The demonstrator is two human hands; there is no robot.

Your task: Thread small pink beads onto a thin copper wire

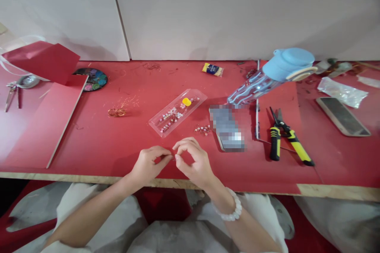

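My left grip [147, 164] and right grip [194, 162] close at the fingertips on a tiny piece [173, 157], too small to make out, above the counter [89, 142] near its near edge. It looks light and fragile: fingertips only.

I can see a tiny bit [172, 157] pinched between my left grip [147, 164] and right grip [193, 162], too small for me to identify. Straight ahead of the grips lies a clear plastic tray [177, 112] holding pink and white beads [170, 118]. A small scatter of loose beads [202, 129] sits ahead of the right grip, outside the tray.
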